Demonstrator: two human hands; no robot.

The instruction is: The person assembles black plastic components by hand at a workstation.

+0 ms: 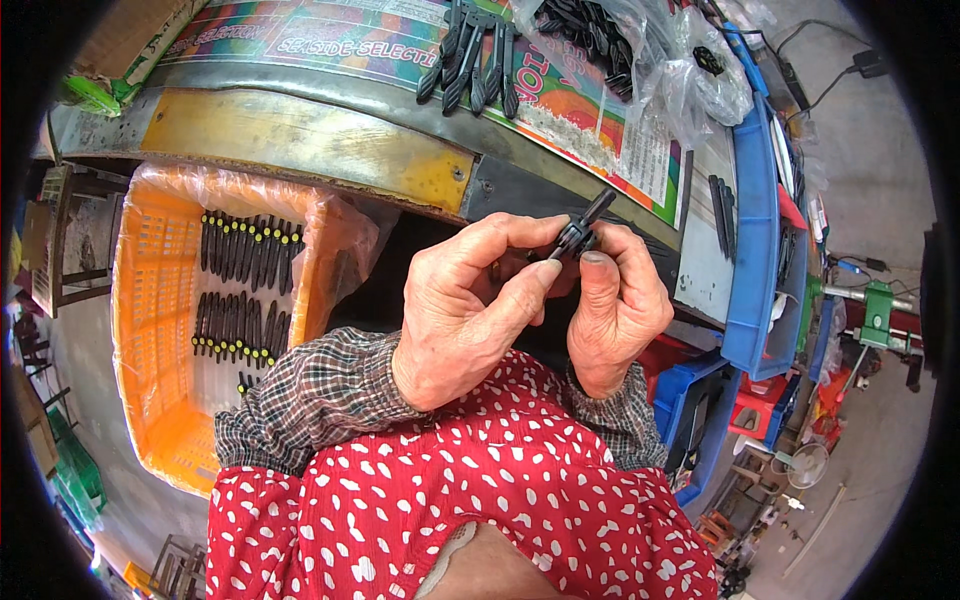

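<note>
The small black tool (573, 238) is up in the air, held by the fingertips of the left hand (475, 310) and the right hand (618, 312). It looks a bit shiny. Its middle is fat and bumpy. One thin, straight end sticks out, leaning up and to the right. Fingers hide some of it.

Can count one held black part (574, 238), one orange basket (180, 450), one fan (807, 466). Add two long rows of yellow-dotted pieces (248, 250), perhaps ten apiece.
</note>
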